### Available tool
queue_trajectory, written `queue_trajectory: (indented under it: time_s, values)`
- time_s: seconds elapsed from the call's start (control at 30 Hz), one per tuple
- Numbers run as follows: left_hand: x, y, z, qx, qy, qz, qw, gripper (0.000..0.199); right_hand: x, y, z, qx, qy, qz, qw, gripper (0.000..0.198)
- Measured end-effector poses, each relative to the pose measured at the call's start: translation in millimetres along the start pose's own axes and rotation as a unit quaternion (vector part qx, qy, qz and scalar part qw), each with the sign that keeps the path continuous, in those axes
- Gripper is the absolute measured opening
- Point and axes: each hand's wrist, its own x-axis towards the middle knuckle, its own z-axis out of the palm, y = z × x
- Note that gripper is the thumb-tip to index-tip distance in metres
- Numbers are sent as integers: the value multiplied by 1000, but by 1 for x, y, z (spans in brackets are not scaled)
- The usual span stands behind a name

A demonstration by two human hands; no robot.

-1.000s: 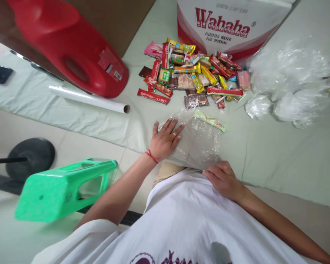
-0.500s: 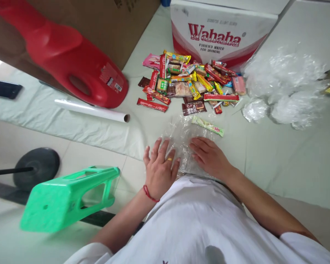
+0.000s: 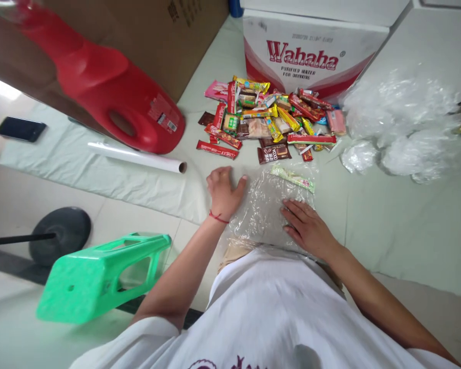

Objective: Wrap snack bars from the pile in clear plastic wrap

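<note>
The wearer's white shirt (image 3: pixel 269 302) fills the bottom, its lettering cut off by the lower edge. Beyond it, a clear plastic sheet (image 3: pixel 259 212) lies on the pale green counter (image 3: pixel 392 220), its near edge reaching the shirt. The right hand (image 3: pixel 309 228) rests on it, fingers extended and gripping nothing. The left hand (image 3: pixel 226 193) is at the sheet's left edge, fingers curled, thumb apart; their tips are hidden, so I cannot tell whether it grasps anything. A green-wrapped bar (image 3: pixel 292 178) lies by the far edge, perhaps under the film. Farther off, overlapping snack packets (image 3: pixel 259 120) partly hide the foot of a Wahaha carton (image 3: pixel 315 56).
</note>
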Motion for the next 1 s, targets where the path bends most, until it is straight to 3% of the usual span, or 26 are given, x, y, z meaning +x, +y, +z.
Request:
queue_trajectory:
  time_s: [0.07,0.23,0.37,0.43,0.57,0.67,0.8,0.9,1.0]
  values:
    - [16,7,11,-6,-11,-3,1000,44,1,0,0,-4,2,-1,1000,50]
    - [48,10,17,-140,-59,4,988,13,-5,2,0,-1,2,-3,1000,51]
    - [67,-5,-1,-294,-89,-105,946,11,-8,4,0,2,5,2,1000,52]
    - [74,-16,-13,-319,-67,-165,931,8,-6,5,1,3,6,3,1000,52]
    - [71,-30,-31,-281,-5,-205,938,23,1,7,2,13,10,1,1000,53]
    - [50,-24,-29,-193,-70,-140,969,38,5,8,2,16,16,-1,1000,51]
    - [25,-6,-15,-126,-118,-78,982,29,4,9,1,14,24,-3,1000,48]
    - [21,-8,-15,-159,-96,-124,975,26,4,9,1,15,18,0,1000,49]
    - [21,-21,-29,-155,-65,-182,969,26,7,8,2,14,10,3,1000,49]
